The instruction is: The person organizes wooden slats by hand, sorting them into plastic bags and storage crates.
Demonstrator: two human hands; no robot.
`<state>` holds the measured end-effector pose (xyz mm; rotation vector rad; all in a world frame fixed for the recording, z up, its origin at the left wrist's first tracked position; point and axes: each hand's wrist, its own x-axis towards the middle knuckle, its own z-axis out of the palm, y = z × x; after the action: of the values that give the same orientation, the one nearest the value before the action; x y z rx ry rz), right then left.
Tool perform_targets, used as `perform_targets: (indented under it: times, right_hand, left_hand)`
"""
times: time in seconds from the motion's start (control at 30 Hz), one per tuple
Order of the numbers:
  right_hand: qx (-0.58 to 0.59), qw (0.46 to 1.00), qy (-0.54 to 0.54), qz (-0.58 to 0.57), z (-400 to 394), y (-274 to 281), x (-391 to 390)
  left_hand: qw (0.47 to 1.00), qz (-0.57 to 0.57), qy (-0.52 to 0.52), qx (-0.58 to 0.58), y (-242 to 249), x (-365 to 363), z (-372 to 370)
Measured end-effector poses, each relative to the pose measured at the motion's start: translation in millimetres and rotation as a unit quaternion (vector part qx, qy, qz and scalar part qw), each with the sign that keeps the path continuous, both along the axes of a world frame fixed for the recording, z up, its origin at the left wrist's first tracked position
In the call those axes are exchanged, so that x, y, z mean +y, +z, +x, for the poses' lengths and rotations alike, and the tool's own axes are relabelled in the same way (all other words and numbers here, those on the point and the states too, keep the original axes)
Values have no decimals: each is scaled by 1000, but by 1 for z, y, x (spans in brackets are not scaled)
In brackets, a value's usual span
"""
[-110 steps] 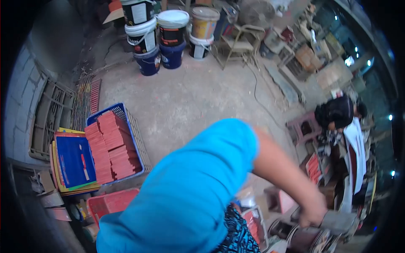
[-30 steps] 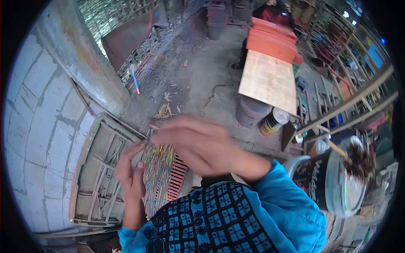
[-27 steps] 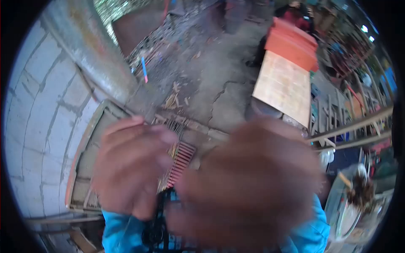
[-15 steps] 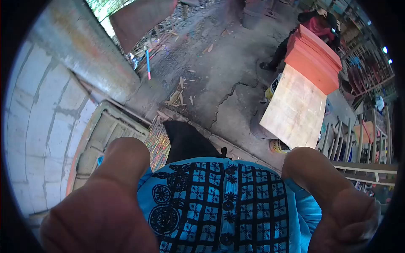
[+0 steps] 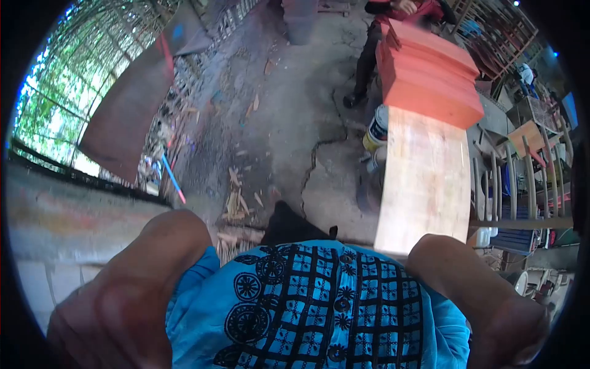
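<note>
Both of my arms are bent up close to the camera. My left hand [image 5: 104,323] is blurred at the lower left, its fingers out of sight. At the lower right, my right hand [image 5: 513,329] looks much the same, and its fingers are hidden too. Between them is the blue shirt [image 5: 319,301] with black patterns that I wear. Nothing shows in either hand. Beyond my right elbow lies a pale wooden board [image 5: 427,178]. A stack of orange-red sheets [image 5: 433,77] rests on the board's far end.
A person [image 5: 418,12] in dark red is behind the stack. Paint cans [image 5: 376,132] stand beside the board. Wood scraps [image 5: 236,197] and a blue stick [image 5: 174,178] lie on the cracked concrete floor [image 5: 295,111]. Wooden slats [image 5: 519,178] stand at right, a rusty sheet [image 5: 132,117] at left.
The view has turned, so the board and stack look more upright and more of the leafy opening shows at left. My arms stay raised. The co-worker's hand has lowered from the head area.
</note>
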<state>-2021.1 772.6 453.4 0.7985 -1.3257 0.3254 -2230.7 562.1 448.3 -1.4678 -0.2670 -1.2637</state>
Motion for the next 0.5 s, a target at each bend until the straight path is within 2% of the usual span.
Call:
perform_targets:
  times: [0.03,0.07,0.1,0.13,0.17,0.2,0.23,0.27,0.3,0.33,0.37,0.4,0.47,0.5]
  right_hand:
    - [20,998,56,-22,-24,-11,12]
    - [8,996,-89,28,-28,-28,39]
    - [86,995,-27,-35,-67,-42,53]
    - [81,992,-44,-91,-106,-56,67]
    - [73,985,-59,-145,-145,-71,81]
    - [2,973,-143,-182,-186,-86,100]
    - [-69,948,-235,-204,-227,-100,118]
    - [-188,921,-183,-290,-264,-108,125]
    - [-296,867,-140,-376,-301,-115,132]
    - [-409,811,-152,-390,-328,-127,142]
    - [-479,790,-197,-327,-352,-149,156]
    - [-544,761,-241,-259,-374,-175,174]
    - [-683,641,-310,-163,-403,-232,193]
    - [-783,535,-294,-120,-418,-250,202]
  left_hand:
    - [999,20,5,-35,-13,9,-34]
    - [997,42,6,-69,-29,20,-70]
    - [993,58,3,-105,-47,32,-108]
    - [987,75,-4,-139,-63,49,-149]
    - [979,-55,-19,-194,-86,62,-178]
    - [950,-178,-18,-256,-109,75,-207]
    - [896,-285,-14,-340,-122,93,-231]
    - [823,-388,6,-414,-134,111,-255]
    - [744,-436,-39,-504,-149,127,-276]
    - [694,-489,-46,-526,-158,134,-298]
    - [642,-538,-53,-543,-167,141,-320]
    - [615,-559,-63,-553,-176,149,-342]
    - [557,-594,-84,-574,-199,168,-382]
    - [532,-616,-85,-574,-209,181,-402]
